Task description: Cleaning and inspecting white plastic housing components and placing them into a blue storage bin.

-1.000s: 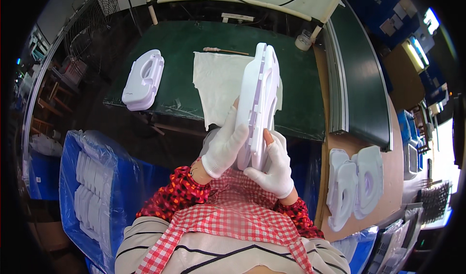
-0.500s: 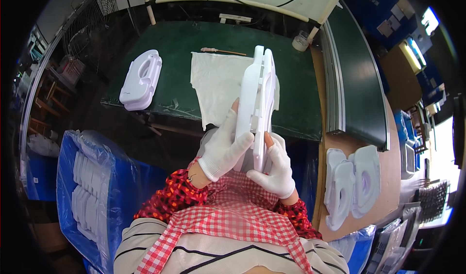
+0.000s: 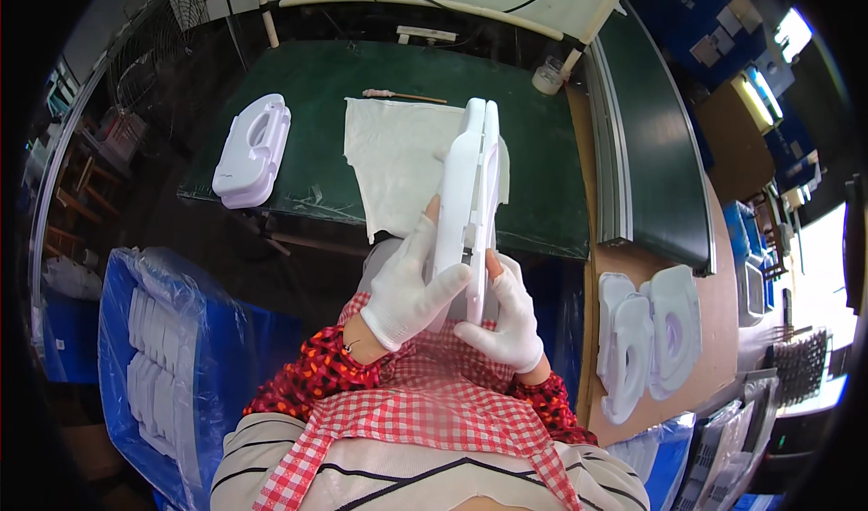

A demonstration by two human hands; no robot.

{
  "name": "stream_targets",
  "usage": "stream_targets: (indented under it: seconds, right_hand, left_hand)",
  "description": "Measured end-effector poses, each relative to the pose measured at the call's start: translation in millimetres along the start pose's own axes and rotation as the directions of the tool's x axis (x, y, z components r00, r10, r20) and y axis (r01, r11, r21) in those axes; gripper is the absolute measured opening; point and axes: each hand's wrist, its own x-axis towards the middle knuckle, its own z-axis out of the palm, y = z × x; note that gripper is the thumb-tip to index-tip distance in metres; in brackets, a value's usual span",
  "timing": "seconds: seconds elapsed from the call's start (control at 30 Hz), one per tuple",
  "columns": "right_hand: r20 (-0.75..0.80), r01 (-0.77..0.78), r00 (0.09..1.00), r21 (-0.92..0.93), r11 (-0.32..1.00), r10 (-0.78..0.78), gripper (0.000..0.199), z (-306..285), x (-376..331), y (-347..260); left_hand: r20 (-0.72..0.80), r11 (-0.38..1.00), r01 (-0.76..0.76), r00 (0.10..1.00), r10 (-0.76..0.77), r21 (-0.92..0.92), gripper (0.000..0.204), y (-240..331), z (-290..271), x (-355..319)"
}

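A white plastic folding seat [image 3: 460,181], made of two hinged-looking halves, stands on edge in front of me over the near side of the table. A narrow gap runs between its halves. My left hand [image 3: 407,285] supports its left face, thumb across the near part. From the right, my right hand [image 3: 508,319] holds its lower end, fingers along the other half. Both hands wear white gloves with some bare fingertips. Another folded white seat [image 3: 254,154] with an oval opening lies on the left of the green table [image 3: 316,77]. A white cloth [image 3: 389,163] lies behind the held seat.
A brush-like stick [image 3: 407,96] and a jar [image 3: 547,77] are at the back. On the right, several white ring-shaped parts [image 3: 626,357] lie on a brown board [image 3: 651,258]. A plastic-lined blue bin [image 3: 221,330] at left holds several stacked white parts.
The held seat's two halves have come closer together, narrowing the gap. My hands keep their grip, and the seat sits slightly lower and more to the left in view.
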Motion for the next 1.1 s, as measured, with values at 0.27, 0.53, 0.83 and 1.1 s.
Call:
stream_targets:
  seconds: [0.27,0.53,0.83,1.1]
  right_hand:
    - [0.051,0.057,0.997,-0.045,0.997,-0.055,0.085,2,-4,0]
    - [-0.005,0.032,0.999,-0.025,0.999,-0.032,0.088,11,4,-8]
    - [-0.055,0.052,0.996,-0.206,0.977,-0.065,0.068,25,-1,-8]
    - [-0.577,-0.027,0.796,-0.338,0.941,-0.185,0.044,-50,43,18]
  left_hand:
    - [-0.020,0.994,0.077,0.997,-0.076,0.072,0.086,2,1,-6]
    - [0.042,0.998,0.044,0.998,-0.042,-0.047,0.085,-1,0,-2]
    - [0.004,0.963,0.271,0.963,-0.271,-0.018,0.066,16,-2,-1]
    - [0.303,0.964,0.192,0.922,-0.242,0.183,0.047,10,-11,-18]
